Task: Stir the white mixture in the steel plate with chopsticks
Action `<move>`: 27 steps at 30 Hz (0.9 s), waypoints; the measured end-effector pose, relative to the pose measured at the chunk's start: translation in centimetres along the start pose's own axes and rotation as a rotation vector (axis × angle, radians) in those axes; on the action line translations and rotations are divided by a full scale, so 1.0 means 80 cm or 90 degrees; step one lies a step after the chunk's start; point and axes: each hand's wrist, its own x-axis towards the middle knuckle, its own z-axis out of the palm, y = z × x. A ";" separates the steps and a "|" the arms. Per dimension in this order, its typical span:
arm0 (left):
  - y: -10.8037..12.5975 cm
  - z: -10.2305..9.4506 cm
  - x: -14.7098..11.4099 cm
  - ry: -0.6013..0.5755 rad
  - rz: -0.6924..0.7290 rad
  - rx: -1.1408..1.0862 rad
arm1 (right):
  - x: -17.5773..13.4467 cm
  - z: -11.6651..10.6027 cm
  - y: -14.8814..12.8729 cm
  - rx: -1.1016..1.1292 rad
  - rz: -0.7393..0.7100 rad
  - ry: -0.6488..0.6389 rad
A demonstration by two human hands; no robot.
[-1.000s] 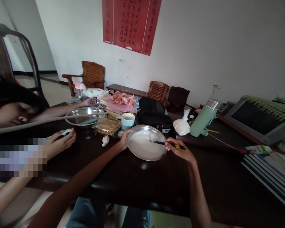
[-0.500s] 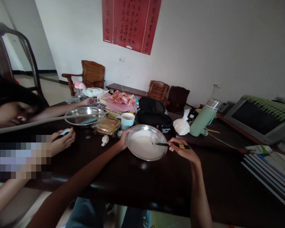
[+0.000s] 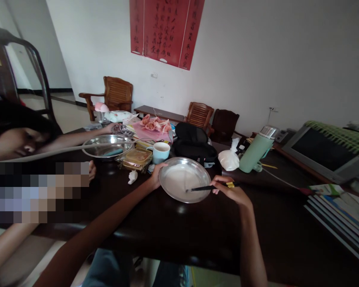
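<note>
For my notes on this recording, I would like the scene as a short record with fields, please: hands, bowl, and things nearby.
Left hand: holds the metal bowl at its side
Right hand: holds a dark thin utensil
Utensil tip: in the bowl, at the whitish contents
Behind bowl, to the left: light-blue mug
Behind bowl, to the right: knotted bag, green flask
Surface: dark table

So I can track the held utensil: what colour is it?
The utensil is black with some yellow; head view shows it best.
</note>
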 end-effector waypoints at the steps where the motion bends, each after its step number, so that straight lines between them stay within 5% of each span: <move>1: 0.001 0.003 -0.002 0.016 0.004 0.006 | 0.000 0.004 -0.002 0.010 -0.005 -0.021; 5: 0.004 0.009 -0.007 0.020 -0.003 -0.004 | 0.008 0.021 -0.007 -0.017 -0.041 0.006; 9: 0.002 0.005 -0.002 0.026 -0.011 -0.003 | 0.006 0.005 -0.002 -0.076 -0.013 0.080; 15: 0.000 0.000 0.005 0.006 -0.002 -0.001 | 0.002 0.010 -0.008 0.008 -0.013 -0.045; 19: 0.001 0.005 0.000 0.019 -0.001 0.000 | 0.011 0.029 -0.009 -0.039 -0.053 0.023; 23: 0.003 0.009 -0.007 0.018 -0.012 -0.003 | 0.003 0.003 0.002 -0.085 -0.009 0.136; 27: 0.001 0.004 -0.004 0.001 -0.002 -0.013 | -0.003 -0.007 -0.001 -0.035 0.016 0.063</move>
